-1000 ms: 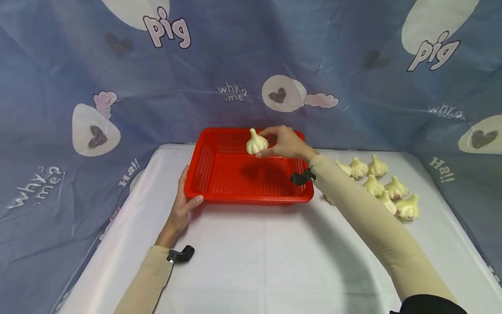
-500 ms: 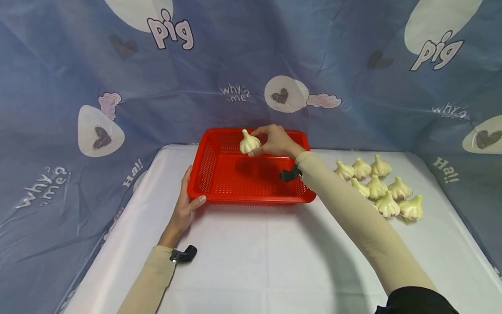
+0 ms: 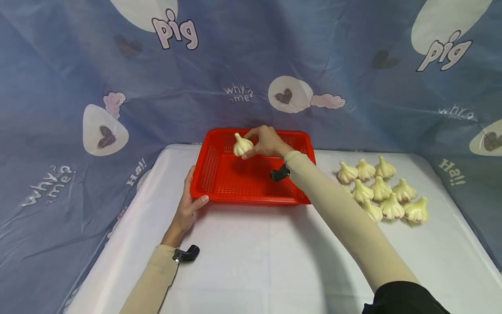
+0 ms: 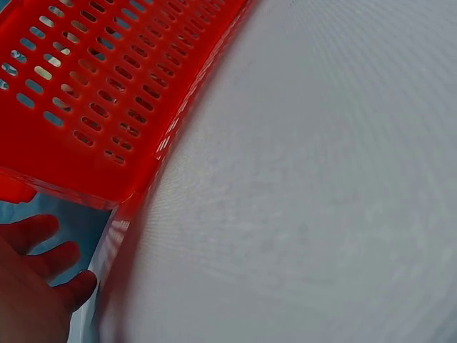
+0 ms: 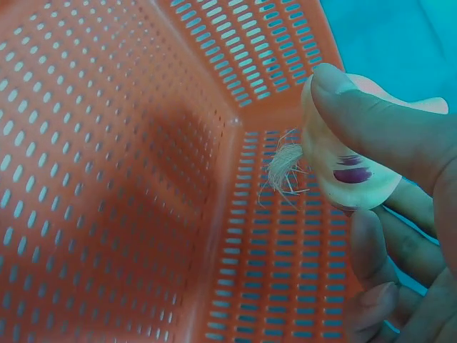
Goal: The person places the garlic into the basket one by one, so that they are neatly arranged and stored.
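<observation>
In the head view, a pale garlic bulb [image 3: 242, 147] is pinched between the thumb and fingers of my right hand [image 3: 268, 141], over the red perforated basket [image 3: 235, 185]. The right wrist view shows purple patches and a tuft of roots on the garlic bulb [image 5: 325, 175], with my right thumb [image 5: 385, 125] across it. My left hand [image 3: 184, 213] holds the basket's near left corner, thumb on the front rim and fingers along the left side. In the left wrist view, the fingers [image 4: 50, 261] show beside the basket [image 4: 107, 171].
Several garlic bulbs [image 3: 380, 189] stand grouped on the white-covered table [image 3: 235, 257], right of the basket; my right sleeve [image 3: 333, 203] hides part of the group. A blue printed curtain [image 3: 219, 56] hangs behind the table and along its sides.
My right hand has carried the garlic bulb left and slightly down over the basket. More of the bulbs on the table show past the sleeve. The left hand keeps its hold.
</observation>
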`<state>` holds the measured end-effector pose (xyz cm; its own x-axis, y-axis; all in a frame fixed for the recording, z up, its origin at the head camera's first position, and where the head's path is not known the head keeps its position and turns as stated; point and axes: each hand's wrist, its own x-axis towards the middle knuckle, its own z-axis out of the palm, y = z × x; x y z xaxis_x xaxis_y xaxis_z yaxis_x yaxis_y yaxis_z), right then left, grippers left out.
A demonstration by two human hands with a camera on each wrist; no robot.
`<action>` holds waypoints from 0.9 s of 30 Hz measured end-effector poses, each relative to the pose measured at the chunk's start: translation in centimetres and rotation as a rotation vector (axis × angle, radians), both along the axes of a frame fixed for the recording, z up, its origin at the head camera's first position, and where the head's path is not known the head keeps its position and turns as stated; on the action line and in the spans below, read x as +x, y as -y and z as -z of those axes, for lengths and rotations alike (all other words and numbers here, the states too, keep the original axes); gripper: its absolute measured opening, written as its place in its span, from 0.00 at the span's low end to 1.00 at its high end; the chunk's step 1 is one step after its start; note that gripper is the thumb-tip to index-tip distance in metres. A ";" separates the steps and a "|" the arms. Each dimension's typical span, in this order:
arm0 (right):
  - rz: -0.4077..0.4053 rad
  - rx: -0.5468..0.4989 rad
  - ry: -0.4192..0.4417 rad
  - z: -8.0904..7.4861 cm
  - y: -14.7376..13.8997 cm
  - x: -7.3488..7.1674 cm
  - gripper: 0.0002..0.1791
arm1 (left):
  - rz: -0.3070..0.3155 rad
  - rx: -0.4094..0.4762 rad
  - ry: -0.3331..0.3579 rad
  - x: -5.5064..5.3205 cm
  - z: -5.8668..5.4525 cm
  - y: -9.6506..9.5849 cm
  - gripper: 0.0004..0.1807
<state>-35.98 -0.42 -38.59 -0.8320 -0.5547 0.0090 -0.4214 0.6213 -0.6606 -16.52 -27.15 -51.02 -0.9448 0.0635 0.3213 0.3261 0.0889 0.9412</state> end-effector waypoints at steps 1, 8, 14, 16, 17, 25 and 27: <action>0.000 0.003 0.000 0.0 0.1 -0.1 0.37 | 0.001 -0.005 -0.004 -0.1 0.0 0.0 0.53; -0.010 0.015 0.004 0.4 1.0 -0.7 0.37 | 0.001 -0.015 -0.003 -0.3 -0.3 0.0 0.52; -0.019 0.028 0.010 1.3 1.7 -0.9 0.38 | -0.011 -0.023 0.016 0.0 -0.2 0.1 0.53; -0.020 0.035 0.007 1.6 1.9 -0.9 0.38 | -0.013 -0.029 0.015 0.0 -0.1 0.1 0.53; -0.021 0.038 0.006 1.7 2.1 -1.0 0.38 | -0.016 -0.028 0.014 0.0 -0.1 0.1 0.53; -0.027 0.050 -0.017 2.6 3.2 -1.5 0.38 | -0.027 -0.042 0.013 0.1 -0.3 0.2 0.53; -0.034 0.056 -0.023 2.9 3.6 -1.7 0.38 | -0.027 -0.045 0.014 0.1 -0.3 0.3 0.53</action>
<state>-37.69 -3.97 -41.48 -0.8127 -0.5827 -0.0036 -0.4575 0.6419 -0.6153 -16.44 -27.41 -50.76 -0.9508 0.0517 0.3054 0.3097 0.1396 0.9405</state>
